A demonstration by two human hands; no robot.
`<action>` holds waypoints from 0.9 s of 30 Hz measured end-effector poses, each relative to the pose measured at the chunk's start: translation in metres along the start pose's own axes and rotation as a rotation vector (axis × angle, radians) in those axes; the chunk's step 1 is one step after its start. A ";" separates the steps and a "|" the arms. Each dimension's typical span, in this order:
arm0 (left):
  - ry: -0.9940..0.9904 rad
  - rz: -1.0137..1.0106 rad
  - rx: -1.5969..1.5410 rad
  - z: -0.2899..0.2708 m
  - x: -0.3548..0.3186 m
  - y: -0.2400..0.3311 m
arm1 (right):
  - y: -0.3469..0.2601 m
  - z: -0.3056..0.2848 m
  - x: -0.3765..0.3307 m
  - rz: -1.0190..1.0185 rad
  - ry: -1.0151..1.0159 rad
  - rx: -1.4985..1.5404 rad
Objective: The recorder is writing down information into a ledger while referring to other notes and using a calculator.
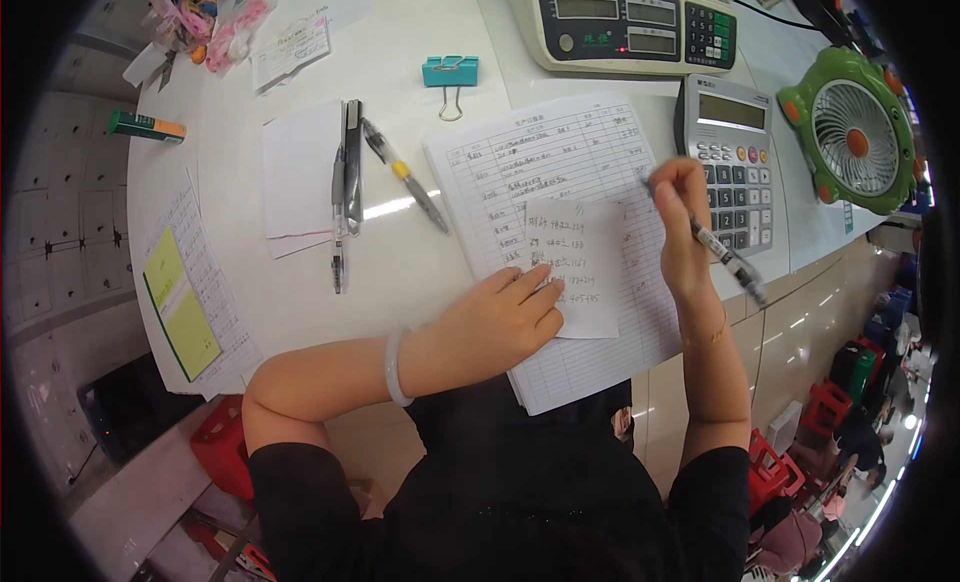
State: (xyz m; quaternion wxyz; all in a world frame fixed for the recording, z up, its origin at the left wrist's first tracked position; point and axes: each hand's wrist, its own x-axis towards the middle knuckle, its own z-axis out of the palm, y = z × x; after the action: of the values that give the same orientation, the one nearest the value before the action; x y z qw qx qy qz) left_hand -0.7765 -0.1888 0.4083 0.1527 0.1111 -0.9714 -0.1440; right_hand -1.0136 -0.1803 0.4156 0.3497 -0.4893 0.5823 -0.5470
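Observation:
My left hand [492,324] lies flat with fingers spread on a small handwritten slip [590,252], pressing its left side. The slip lies on top of a thick stack of ruled form sheets [560,147] with handwriting in the rows. My right hand [683,227] is closed around a pen [730,257] above the right edge of the stack. The pen is tilted, its back end pointing to the lower right; its tip is slightly blurred near the sheet's edge. A pale bangle [397,367] circles my left wrist.
A grey calculator [738,152] sits right of the stack, a green fan [850,132] beyond it. Behind are a weighing scale [640,27] and a teal binder clip [450,72]. Leftward lie several pens [405,175], blank papers [300,172] and a yellow-green booklet [182,304].

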 end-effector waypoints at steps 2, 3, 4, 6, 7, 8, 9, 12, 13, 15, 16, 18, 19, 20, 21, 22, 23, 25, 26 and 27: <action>-0.002 -0.005 -0.013 0.001 -0.001 0.001 | 0.010 0.002 -0.014 0.133 -0.151 -0.040; -0.004 -0.017 0.013 0.000 -0.003 0.003 | 0.010 0.007 -0.019 0.231 -0.159 -0.061; -0.007 -0.024 0.043 -0.001 -0.003 0.005 | 0.014 0.007 -0.021 0.236 -0.158 -0.061; -0.050 -0.033 0.056 -0.003 -0.002 0.010 | 0.026 0.008 -0.027 0.137 -0.192 -0.217; -0.093 -0.047 0.078 -0.004 -0.003 0.012 | 0.028 0.010 -0.028 0.033 -0.159 -0.286; -0.096 -0.051 0.077 -0.005 -0.004 0.013 | 0.029 0.010 -0.028 0.052 -0.098 -0.253; -0.082 -0.041 0.110 -0.005 -0.004 0.014 | 0.030 0.009 -0.029 0.072 -0.037 -0.221; -0.051 -0.029 0.145 -0.002 -0.005 0.012 | 0.030 0.004 -0.037 0.150 -0.084 -0.112; -0.041 -0.027 0.146 -0.001 -0.006 0.012 | 0.022 0.005 -0.041 0.168 -0.140 -0.192; -0.053 -0.044 0.126 -0.001 -0.006 0.013 | 0.026 0.006 -0.045 0.152 -0.172 -0.212; -0.062 -0.055 0.104 -0.002 -0.006 0.013 | 0.027 0.006 -0.046 0.134 -0.197 -0.236; -0.057 -0.055 0.106 -0.001 -0.005 0.013 | 0.028 0.005 -0.044 0.050 -0.168 -0.270; -0.049 -0.055 0.109 -0.001 -0.005 0.013 | 0.028 0.004 -0.044 -0.036 -0.139 -0.304; -0.049 -0.053 0.109 0.000 -0.005 0.013 | 0.029 0.003 -0.044 0.047 -0.065 -0.159; -0.030 -0.043 0.122 0.001 -0.006 0.013 | 0.030 0.002 -0.046 0.129 0.009 -0.015; -0.010 -0.036 0.136 0.002 -0.006 0.013 | 0.031 -0.003 -0.046 0.105 0.036 0.051; -0.008 -0.036 0.137 0.004 -0.005 0.013 | 0.031 -0.008 -0.048 0.086 0.082 0.116; 0.028 -0.010 0.172 0.005 -0.004 0.012 | 0.030 -0.018 -0.051 0.000 0.144 0.178; 0.031 -0.009 0.173 0.005 -0.004 0.012 | 0.029 -0.023 -0.056 0.010 0.190 0.152; 0.018 -0.015 0.155 0.005 -0.004 0.012 | 0.027 -0.029 -0.061 0.021 0.236 0.126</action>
State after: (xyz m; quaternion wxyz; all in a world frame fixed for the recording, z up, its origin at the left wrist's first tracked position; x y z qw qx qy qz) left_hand -0.7766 -0.1752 0.4064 0.1511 0.1314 -0.9773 -0.0686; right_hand -1.0290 -0.1164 0.3855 0.3142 -0.3925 0.5891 -0.6326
